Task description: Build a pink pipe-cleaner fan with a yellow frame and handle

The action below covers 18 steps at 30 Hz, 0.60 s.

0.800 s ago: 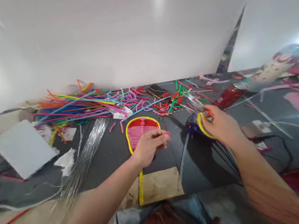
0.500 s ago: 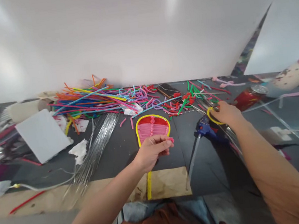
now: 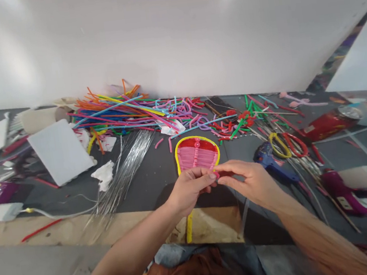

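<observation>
My left hand (image 3: 193, 188) is closed in a pinch on a small pink pipe cleaner piece (image 3: 217, 175). From the other side, my right hand (image 3: 248, 183) brings its thumb and forefinger to the same piece, and the fingertips meet around it. Behind the hands on the dark table lies a rounded pipe cleaner shape (image 3: 186, 157) with a yellow rim, a red top and pink rows split by a beaded middle line. Its lower part is hidden by my left hand. A yellow strip (image 3: 189, 229) shows below that hand.
A blue glue gun (image 3: 275, 163) lies right of my right hand, beside scissors (image 3: 288, 145) with yellow and red handles. Farther right are a red can (image 3: 333, 123) and a purple tool (image 3: 349, 192). Many coloured pipe cleaners (image 3: 115, 112) and silvery strands (image 3: 129, 162) lie left and behind.
My right hand has let go of the scissors' yellow handle and moved left to the pink piece in my left hand. The view has shifted slightly.
</observation>
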Available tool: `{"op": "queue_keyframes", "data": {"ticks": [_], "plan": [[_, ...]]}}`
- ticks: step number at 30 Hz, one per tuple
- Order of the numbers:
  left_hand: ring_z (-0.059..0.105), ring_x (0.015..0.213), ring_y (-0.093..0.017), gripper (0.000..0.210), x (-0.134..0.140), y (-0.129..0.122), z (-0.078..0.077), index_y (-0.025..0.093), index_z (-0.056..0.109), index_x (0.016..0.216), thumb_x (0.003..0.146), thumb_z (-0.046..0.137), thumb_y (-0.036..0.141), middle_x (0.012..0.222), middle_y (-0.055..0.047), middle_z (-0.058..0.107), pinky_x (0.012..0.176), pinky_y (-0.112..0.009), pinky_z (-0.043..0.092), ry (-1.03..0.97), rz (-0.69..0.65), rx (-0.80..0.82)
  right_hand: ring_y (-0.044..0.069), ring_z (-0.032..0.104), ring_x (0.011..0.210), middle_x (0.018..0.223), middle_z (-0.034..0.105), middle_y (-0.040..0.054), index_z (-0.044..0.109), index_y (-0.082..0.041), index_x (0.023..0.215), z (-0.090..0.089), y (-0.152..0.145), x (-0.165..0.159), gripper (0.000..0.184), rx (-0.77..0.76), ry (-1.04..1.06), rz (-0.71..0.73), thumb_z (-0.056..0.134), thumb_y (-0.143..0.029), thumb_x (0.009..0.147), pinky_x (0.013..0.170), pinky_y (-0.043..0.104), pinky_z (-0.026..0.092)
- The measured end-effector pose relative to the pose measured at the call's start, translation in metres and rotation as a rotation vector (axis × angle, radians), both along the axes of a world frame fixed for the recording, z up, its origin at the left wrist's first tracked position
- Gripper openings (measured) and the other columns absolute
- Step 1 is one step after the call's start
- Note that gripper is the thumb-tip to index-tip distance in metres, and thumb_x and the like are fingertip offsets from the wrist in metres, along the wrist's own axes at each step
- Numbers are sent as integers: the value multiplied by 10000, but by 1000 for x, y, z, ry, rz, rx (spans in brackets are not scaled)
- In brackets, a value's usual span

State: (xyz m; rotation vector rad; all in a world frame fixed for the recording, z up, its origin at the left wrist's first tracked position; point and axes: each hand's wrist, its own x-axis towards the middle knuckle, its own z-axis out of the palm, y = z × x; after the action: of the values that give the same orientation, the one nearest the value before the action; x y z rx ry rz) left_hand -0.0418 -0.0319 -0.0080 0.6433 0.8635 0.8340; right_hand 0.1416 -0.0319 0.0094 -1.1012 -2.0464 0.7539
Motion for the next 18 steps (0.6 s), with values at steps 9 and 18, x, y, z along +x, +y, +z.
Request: {"op": "queue_keyframes", "data": {"ticks": [9, 18], "plan": [[461, 482, -51, 370, -4, 2, -6, 120, 628, 619, 550, 851, 407, 561, 3, 595, 516, -201, 324, -28, 67, -46, 149, 714, 796, 877, 759, 50, 734, -217, 951, -23, 2, -22, 179, 266, 82, -78, 610, -128, 857, 750, 254, 579], [460, 514, -63, 317, -14, 31, -3, 118, 680, 679, 637, 779, 417, 568, 11, 579, 509, -199, 331, 239, 7, 155, 173, 706, 702, 807, 753, 31, 722, -193, 924, -20, 26, -25, 171, -221, 103, -151, 605, -291, 845, 643, 270, 569]]}}
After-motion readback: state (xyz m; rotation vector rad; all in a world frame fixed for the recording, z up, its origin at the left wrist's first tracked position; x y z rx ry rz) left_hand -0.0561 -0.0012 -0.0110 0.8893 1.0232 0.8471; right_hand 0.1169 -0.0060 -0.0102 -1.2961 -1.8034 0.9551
